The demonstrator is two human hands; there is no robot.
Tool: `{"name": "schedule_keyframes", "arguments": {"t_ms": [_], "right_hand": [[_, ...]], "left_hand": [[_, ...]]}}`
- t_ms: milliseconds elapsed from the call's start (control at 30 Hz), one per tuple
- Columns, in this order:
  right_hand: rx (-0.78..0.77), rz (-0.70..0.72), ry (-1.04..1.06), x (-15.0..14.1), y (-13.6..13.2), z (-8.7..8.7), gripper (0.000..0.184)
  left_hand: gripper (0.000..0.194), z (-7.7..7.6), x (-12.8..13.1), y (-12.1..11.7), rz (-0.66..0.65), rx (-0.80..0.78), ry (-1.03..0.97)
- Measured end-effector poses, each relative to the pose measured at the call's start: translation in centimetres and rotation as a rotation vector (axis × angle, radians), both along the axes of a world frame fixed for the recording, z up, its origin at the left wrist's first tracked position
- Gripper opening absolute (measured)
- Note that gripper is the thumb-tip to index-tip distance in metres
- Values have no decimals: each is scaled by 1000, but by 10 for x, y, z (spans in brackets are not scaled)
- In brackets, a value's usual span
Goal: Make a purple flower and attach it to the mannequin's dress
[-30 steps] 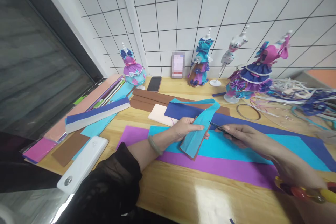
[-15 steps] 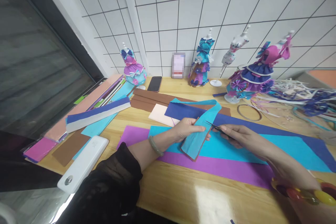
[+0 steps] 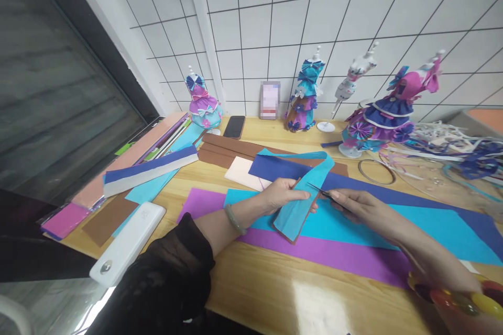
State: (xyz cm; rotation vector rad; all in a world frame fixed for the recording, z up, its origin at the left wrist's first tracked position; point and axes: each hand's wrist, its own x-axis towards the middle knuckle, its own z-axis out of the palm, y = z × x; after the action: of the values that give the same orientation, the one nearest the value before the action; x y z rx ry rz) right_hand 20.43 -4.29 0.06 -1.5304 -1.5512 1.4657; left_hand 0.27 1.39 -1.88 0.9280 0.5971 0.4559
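My left hand [image 3: 287, 196] is closed on a light blue crepe paper strip [image 3: 294, 218] with a brown layer showing along its edge. The strip's far end folds back over a dark blue sheet [image 3: 271, 166]. In my right hand [image 3: 356, 204] is a pair of dark scissors [image 3: 323, 192], its blades lying across the strip's right edge. My fingers hide most of the handles. Beneath both hands lie a wide light blue sheet [image 3: 428, 225] and a purple sheet [image 3: 334, 261].
Several small dress forms, among them one in pink and navy [image 3: 389, 110], stand along the tiled wall. A phone [image 3: 234, 126] lies at the back. Left are a white oblong device [image 3: 128, 243] and paper strips [image 3: 151, 170]. Ribbon scraps [image 3: 451, 141] pile up at right.
The whole view has shifted slightly, so everything sits a little further right and lower. Both hands keep their holds; the scissors stay at the strip's edge.
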Motion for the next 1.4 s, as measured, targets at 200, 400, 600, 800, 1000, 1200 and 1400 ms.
{"name": "schedule_keyframes", "arguments": {"t_ms": [200, 400, 600, 800, 1000, 1200, 1400], "right_hand": [[22, 3, -14, 0, 0, -1, 40], [45, 8, -35, -1, 0, 0, 43], [55, 13, -58, 0, 1, -1, 43], [66, 4, -50, -1, 1, -1, 42], [72, -19, -26, -2, 0, -1, 40], [59, -2, -24, -2, 1, -4, 37], [73, 23, -34, -7, 1, -4, 39]], "left_hand": [[34, 1, 0, -1, 16, -13, -9], [35, 2, 0, -2, 21, -4, -5], [35, 1, 0, -1, 12, -14, -11], [35, 0, 0, -1, 9, -10, -27], [33, -2, -1, -1, 0, -14, -38], [33, 0, -1, -1, 2, -13, -32], [34, -1, -1, -1, -11, -2, -22]]}}
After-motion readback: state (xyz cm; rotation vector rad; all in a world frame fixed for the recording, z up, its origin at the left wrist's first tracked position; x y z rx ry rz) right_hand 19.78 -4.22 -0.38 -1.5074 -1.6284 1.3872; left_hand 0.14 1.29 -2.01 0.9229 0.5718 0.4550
